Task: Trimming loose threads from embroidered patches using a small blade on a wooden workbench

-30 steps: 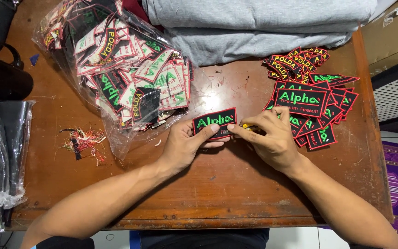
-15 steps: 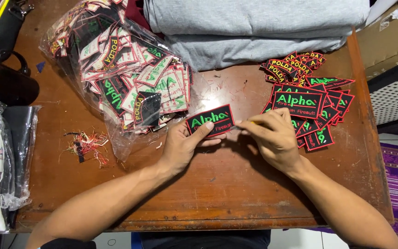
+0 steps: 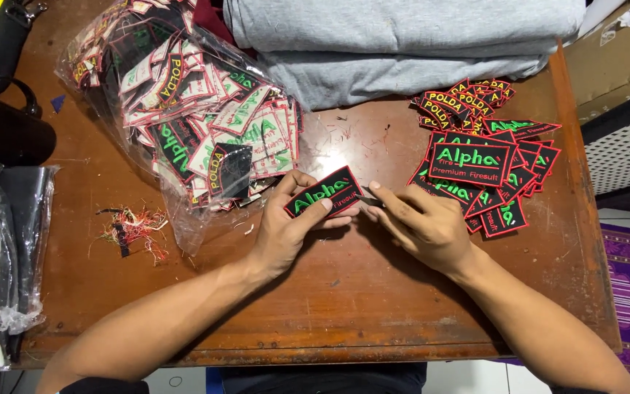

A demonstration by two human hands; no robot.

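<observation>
Embroidered cloth patch (image 3: 326, 193), matt; glossy clear plastic bag (image 3: 184, 109); worn, slightly shiny wooden table (image 3: 344, 292); soft grey folded cloth (image 3: 402, 36).

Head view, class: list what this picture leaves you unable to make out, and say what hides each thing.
- Tool in the right hand: only a small dark tip shows in the head view; the fingers cover the rest.
- Patch in the left hand: its back faces away, the thumb covers part.
- Patches in the plastic bag: overlapped, and glare blurs them.
- Black mug: cut off by the left edge.
</observation>
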